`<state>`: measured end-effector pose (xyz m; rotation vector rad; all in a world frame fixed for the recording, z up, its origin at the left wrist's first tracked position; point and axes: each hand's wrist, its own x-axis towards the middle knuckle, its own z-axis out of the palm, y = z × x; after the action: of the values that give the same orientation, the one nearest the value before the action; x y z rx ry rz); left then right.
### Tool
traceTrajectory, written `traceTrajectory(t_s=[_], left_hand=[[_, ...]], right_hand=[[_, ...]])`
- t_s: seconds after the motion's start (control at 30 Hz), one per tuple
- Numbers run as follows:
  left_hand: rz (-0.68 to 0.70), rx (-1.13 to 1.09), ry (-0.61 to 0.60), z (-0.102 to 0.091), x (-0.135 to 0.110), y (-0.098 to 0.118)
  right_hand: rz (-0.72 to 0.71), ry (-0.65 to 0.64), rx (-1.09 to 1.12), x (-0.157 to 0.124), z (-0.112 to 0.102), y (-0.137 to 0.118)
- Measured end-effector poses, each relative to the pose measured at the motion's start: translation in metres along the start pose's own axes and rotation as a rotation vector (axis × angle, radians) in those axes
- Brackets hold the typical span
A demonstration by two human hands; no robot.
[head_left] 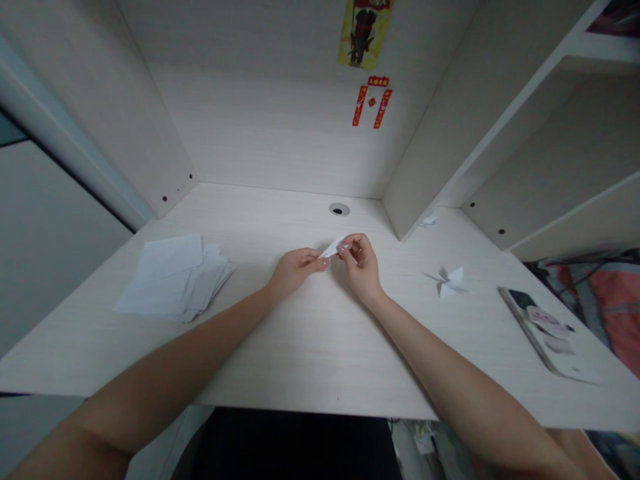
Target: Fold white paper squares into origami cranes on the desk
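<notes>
Pinching a white paper [332,248] at opposite ends, the left hand [296,268] and right hand [364,268] are holding it over the bench [305,360]; its long axis is slanting away rightward, neither hand lying nearer.

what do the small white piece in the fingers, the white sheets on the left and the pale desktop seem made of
Small white pointed piece: probably paper, matte; it looks thin and straight-edged.
Stacked flat white sheets: most likely paper, matte; thin layers overlap unevenly.
Pale, wood-grained desktop: perhaps laminated board, low-sheen; its faint grain could be printed or real.
</notes>
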<state>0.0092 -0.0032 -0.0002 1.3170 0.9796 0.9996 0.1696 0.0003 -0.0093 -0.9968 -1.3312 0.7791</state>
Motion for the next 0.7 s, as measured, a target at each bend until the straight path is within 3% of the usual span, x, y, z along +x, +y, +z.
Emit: traceTrajectory(t_s=[0.4, 0.7], left_hand=[[-0.049, -0.003, 0.021, -0.0009, 0.001, -0.0022], [-0.063, -0.068, 0.079, 0.0015, -0.0006, 0.0029]], right_hand=[[-0.053, 0.011, -0.055, -0.0024, 0.0017, -0.0051], [0.102, 0.044, 0.18, -0.0028, 0.005, -0.0081]])
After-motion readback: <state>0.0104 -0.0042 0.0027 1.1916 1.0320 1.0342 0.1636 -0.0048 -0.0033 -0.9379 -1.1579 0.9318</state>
